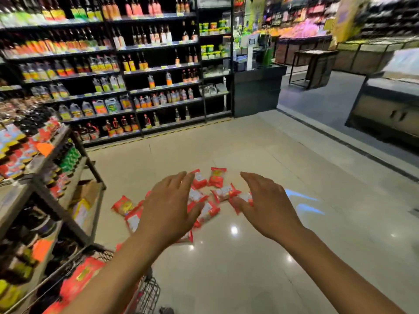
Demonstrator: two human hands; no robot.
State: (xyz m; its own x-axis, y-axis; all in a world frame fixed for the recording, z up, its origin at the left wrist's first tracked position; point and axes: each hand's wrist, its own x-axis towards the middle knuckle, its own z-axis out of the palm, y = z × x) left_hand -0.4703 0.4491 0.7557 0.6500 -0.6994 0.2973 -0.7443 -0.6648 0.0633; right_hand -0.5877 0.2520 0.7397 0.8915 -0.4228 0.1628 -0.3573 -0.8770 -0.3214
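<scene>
a tall wall of dark shelves point(158, 45) lined with bottles point(127, 126) of sauce and oil runs along the back of a supermarket aisle, above a glossy pale tile floor point(249, 268). at the left stands a slanted metal rack point(56, 155) loaded with bagged goods point(22, 137). a wire basket point(147, 293) with red packaging in it sits at the rack's foot, by the person's left forearm. the person stretches both bare arms out over the floor. the left hand point(167, 209) is spread, fingers straight and palm down, gripping nothing. the right hand point(269, 205) is likewise released, fingers extended, its thumb just beside one packet, though contact cannot be made out. a scatter of small red snack packets point(217, 177) lies on the tiles beneath and between the two hands, some overlapping, a few partly hidden by the left hand.
</scene>
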